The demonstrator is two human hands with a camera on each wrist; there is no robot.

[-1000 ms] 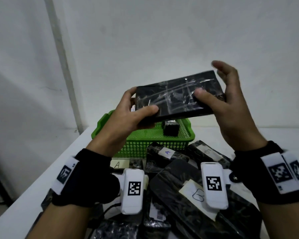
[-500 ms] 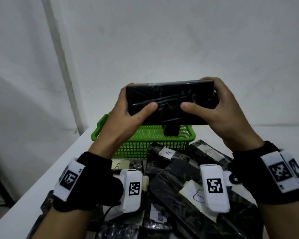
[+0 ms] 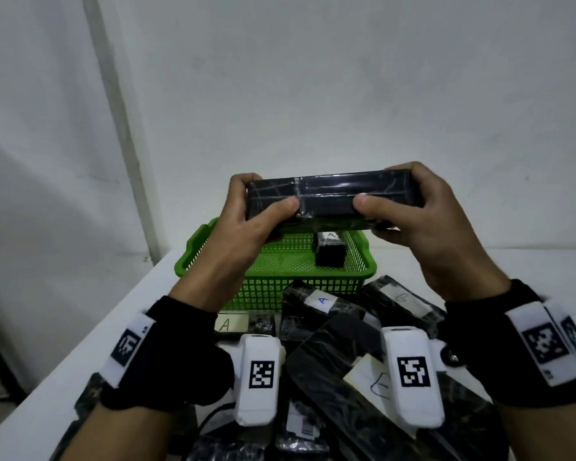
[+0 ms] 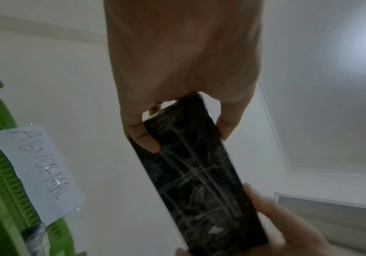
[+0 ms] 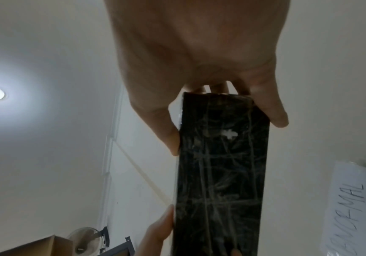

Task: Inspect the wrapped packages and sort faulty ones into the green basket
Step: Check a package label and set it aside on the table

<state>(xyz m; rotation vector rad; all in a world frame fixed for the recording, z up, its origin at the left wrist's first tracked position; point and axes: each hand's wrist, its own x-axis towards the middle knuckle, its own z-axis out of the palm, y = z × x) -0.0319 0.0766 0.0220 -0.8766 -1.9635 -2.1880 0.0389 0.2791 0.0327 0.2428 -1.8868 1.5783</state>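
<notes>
A long black package wrapped in clear film is held level above the green basket. My left hand grips its left end, thumb on the near face. At the other end my right hand grips it the same way. The left wrist view shows the package running away from my left hand. In the right wrist view the package has a small white spot in its film under my right hand. One small black package marked A lies in the basket.
Several black wrapped packages with paper labels A and B are piled on the white table in front of the basket. A paper sign reading ABNORMAL is stuck on the basket. A white wall stands close behind.
The package has been turned from a tilted broad face toward me to its narrow long side, and lowered closer to the basket. Both hands kept hold; the right hand's fingers closed round its end.
</notes>
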